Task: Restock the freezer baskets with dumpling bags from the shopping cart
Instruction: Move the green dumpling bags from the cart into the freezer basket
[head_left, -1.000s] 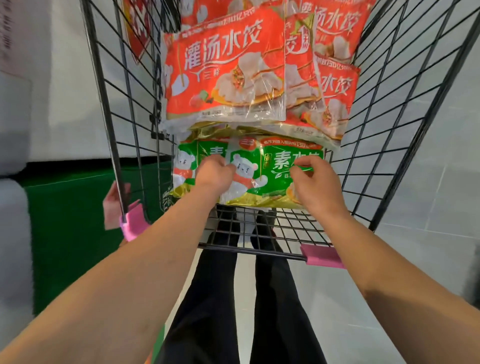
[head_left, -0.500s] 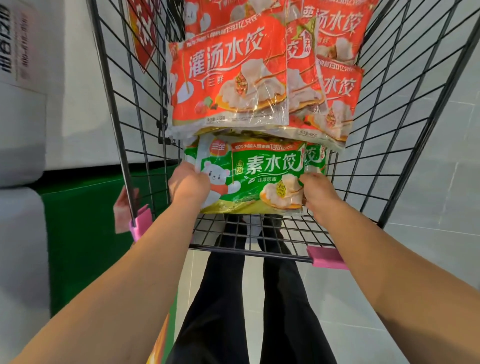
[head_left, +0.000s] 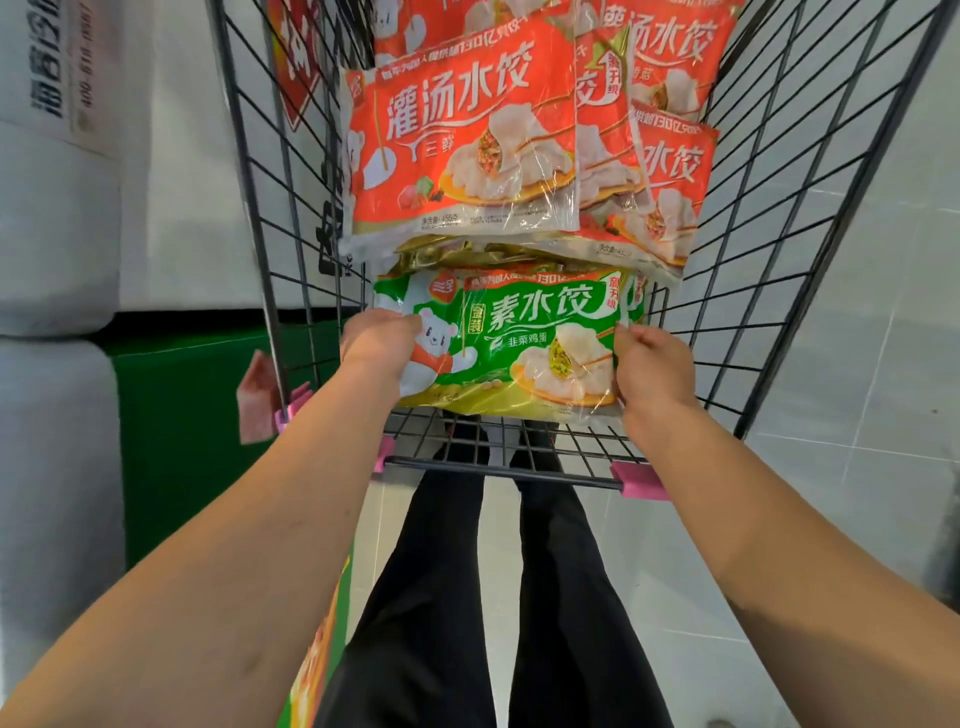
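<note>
A left hand (head_left: 382, 345) and right hand (head_left: 652, 366) pinch opposite short edges of a green crinkly plastic dumpling bag (head_left: 511, 343) at the black wire shopping cart's (head_left: 779, 218) near end. Likely slippery, lumpy (grip the sides). Red plastic dumpling bags (head_left: 462, 140) lie stacked beyond.

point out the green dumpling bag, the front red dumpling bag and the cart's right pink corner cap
green dumpling bag (head_left: 524, 338), head view, on the printed front, mid-panel.
front red dumpling bag (head_left: 462, 140), head view, on its printed front face.
right pink corner cap (head_left: 638, 480), head view, on the cap's top.
</note>
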